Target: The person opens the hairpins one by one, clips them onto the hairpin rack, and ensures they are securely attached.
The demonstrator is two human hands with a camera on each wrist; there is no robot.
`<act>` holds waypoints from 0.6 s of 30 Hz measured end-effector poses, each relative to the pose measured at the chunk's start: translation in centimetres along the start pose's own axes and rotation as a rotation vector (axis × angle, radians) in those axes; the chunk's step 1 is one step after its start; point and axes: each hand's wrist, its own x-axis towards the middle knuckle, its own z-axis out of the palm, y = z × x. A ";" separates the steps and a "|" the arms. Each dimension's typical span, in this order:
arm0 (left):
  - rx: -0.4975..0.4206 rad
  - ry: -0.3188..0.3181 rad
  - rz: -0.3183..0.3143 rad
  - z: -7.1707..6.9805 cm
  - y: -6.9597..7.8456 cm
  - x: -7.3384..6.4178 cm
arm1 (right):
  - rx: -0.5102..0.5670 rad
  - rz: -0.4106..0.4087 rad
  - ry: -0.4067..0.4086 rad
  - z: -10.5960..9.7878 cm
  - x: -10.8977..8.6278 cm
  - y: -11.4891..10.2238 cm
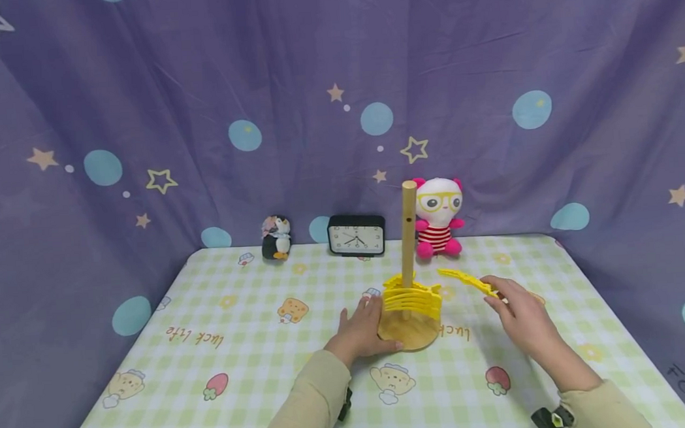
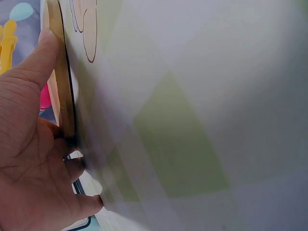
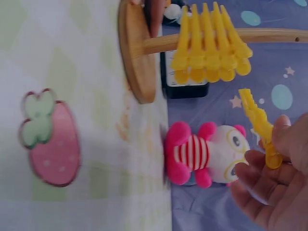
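Observation:
A wooden stand has a round base (image 1: pixel 410 335) and an upright post (image 1: pixel 408 236). Several slim yellow plastic pieces (image 1: pixel 414 299) surround the lower post in a stacked cluster; in the right wrist view these yellow pieces (image 3: pixel 208 48) fan out side by side with knobbed ends. My left hand (image 1: pixel 363 330) grips the base's left edge, thumb at the front and fingers toward the back. Another yellow plastic piece (image 1: pixel 467 278) is pinched between the thumb and fingers of my right hand (image 1: pixel 525 314), apart from the stand and to its right, its far end pointing left.
Along the table's back edge stand a penguin figure (image 1: pixel 276 237), a black clock (image 1: pixel 356 235) and a pink-and-white plush toy (image 1: pixel 439 218), the last just behind the post. A checked cloth (image 1: pixel 259 389) covers the table. Behind it hangs a purple curtain (image 1: pixel 309 59).

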 end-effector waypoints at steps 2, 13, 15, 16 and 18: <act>0.002 0.000 0.000 0.0 0.0 0.1 | -0.001 -0.047 0.062 -0.1 0.2 -0.4; -0.004 -0.007 -0.009 -0.1 -0.5 0.2 | 0.051 -0.265 0.152 3.0 3.1 -3.6; -0.004 -0.011 -0.007 0.0 -0.6 0.2 | 0.050 -0.282 0.138 3.7 3.6 -4.1; -0.003 -0.010 -0.004 0.0 -0.6 0.1 | 0.051 -0.288 0.127 4.0 3.8 -4.3; -0.003 -0.012 -0.003 0.1 -0.6 0.1 | 0.062 -0.288 0.090 4.4 4.0 -4.6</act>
